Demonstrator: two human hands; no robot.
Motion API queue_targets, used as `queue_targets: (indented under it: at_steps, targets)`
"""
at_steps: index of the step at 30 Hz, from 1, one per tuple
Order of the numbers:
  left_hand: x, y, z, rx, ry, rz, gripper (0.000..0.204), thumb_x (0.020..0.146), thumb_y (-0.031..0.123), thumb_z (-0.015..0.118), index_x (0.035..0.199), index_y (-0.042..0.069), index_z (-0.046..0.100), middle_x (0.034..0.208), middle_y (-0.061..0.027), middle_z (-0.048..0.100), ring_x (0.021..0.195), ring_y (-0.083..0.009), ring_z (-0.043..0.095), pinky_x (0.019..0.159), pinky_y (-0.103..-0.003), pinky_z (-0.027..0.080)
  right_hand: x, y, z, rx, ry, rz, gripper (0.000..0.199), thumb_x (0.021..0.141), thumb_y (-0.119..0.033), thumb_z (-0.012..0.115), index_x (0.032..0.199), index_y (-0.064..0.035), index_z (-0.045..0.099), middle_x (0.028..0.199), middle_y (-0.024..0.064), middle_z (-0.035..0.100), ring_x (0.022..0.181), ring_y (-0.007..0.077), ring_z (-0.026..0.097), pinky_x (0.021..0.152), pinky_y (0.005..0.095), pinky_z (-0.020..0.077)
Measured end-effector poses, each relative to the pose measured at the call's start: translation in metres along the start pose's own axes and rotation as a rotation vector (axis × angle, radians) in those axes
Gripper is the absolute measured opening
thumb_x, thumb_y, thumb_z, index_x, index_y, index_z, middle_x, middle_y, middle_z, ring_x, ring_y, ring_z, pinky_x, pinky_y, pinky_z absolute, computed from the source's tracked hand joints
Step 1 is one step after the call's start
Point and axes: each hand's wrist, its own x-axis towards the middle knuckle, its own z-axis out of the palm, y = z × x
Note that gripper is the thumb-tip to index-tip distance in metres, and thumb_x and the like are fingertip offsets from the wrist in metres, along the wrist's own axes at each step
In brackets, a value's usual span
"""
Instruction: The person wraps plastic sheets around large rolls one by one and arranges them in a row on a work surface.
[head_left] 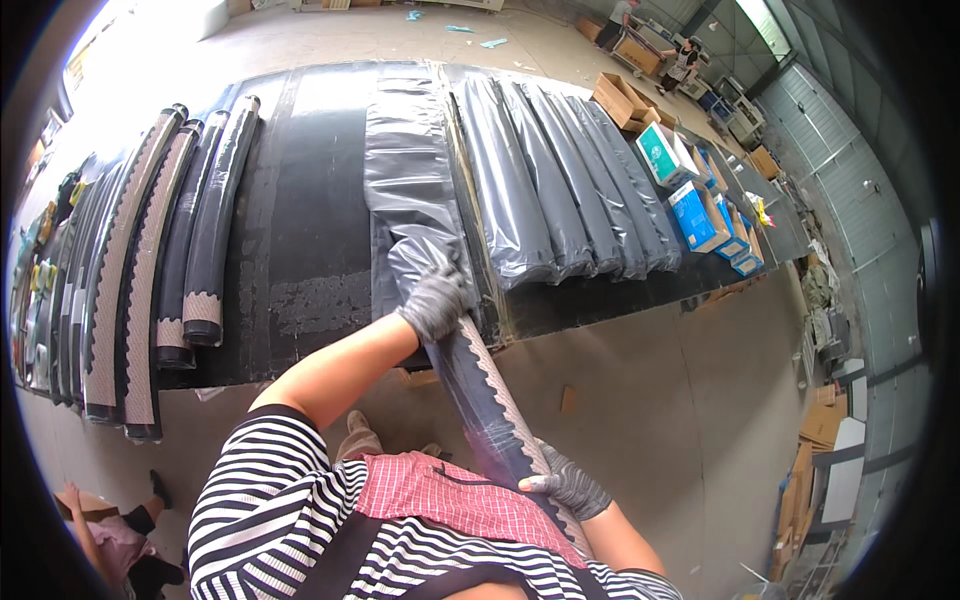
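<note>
A dark rolled mat [478,400] with a scalloped, patterned beige edge runs slantwise from my body toward the table. Its far end is inside the mouth of a long grey plastic bag [408,165] that lies flat on the tabletop. My left hand [437,303], in a grey glove, is closed around the bag's mouth where the roll enters it. Lower down, my right hand [572,482], gloved too, grips the roll near its lower end, with the thumb on top. The roll's lowest end runs against my apron and arm.
Several bagged rolls [510,190] lie side by side on the black table [315,190], right of the bag. Unbagged rolls [220,220] line its left side. Blue boxes [700,217] and a cardboard box [620,100] stand at the right. Another person [125,545] is at lower left.
</note>
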Motion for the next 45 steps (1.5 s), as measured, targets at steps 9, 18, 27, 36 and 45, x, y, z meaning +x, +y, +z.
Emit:
queue_targets:
  at_steps: [9,18,27,36,45]
  targets:
    - [-0.068,-0.028,0.071,-0.802,-0.008,-0.634,0.042,0.077,0.015,0.063,0.118,0.002,0.062,0.105,-0.0206,0.07,0.102,-0.0413,0.065,0.089,-0.047,0.052,0.013,0.011,0.001,0.126,-0.069,-0.019,0.094,0.069,-0.028,0.081,0.148,-0.0004,0.038,0.142,0.012,0.051,0.129,0.0232,0.048,0.112,0.0361,0.0357]
    - [-0.072,-0.002,0.019,-0.548,-0.192,-0.261,0.024,0.081,0.014,0.06,0.101,0.003,0.069,0.094,-0.0205,0.07,0.095,-0.0389,0.067,0.086,-0.047,0.052,0.198,-0.062,0.008,0.134,-0.019,-0.327,0.117,0.067,-0.031,0.081,0.155,0.0033,0.013,0.153,0.0228,0.031,0.139,0.0291,0.036,0.112,0.0381,0.0356]
    - [-0.086,-0.122,0.087,-0.618,-0.103,-0.649,0.029,0.082,0.012,0.056,0.106,0.003,0.069,0.106,-0.0245,0.069,0.102,-0.0404,0.065,0.091,-0.046,0.05,0.361,-0.048,0.054,-0.704,0.481,-0.335,0.076,0.083,-0.037,0.072,0.143,-0.0011,0.043,0.127,0.026,0.057,0.114,0.0359,0.06,0.098,0.0447,0.0476]
    - [-0.08,-0.111,0.084,-0.648,-0.077,-0.594,0.027,0.082,0.013,0.056,0.103,0.001,0.069,0.104,-0.0245,0.069,0.103,-0.0418,0.064,0.092,-0.047,0.049,0.381,-0.057,0.038,-1.047,0.588,-0.246,0.036,0.086,-0.027,0.067,0.116,-0.0076,0.064,0.101,0.0259,0.068,0.101,0.0413,0.065,0.089,0.0494,0.0508]
    - [-0.244,0.01,0.148,-0.793,-0.53,-0.463,0.02,0.081,0.023,0.066,0.097,0.014,0.075,0.105,-0.0121,0.071,0.093,-0.0278,0.068,0.082,-0.045,0.053,0.182,0.007,0.087,-1.23,-0.026,-0.183,0.017,0.092,-0.013,0.059,0.102,-0.0026,0.068,0.097,0.0172,0.069,0.091,0.0274,0.065,0.084,0.0391,0.0509]
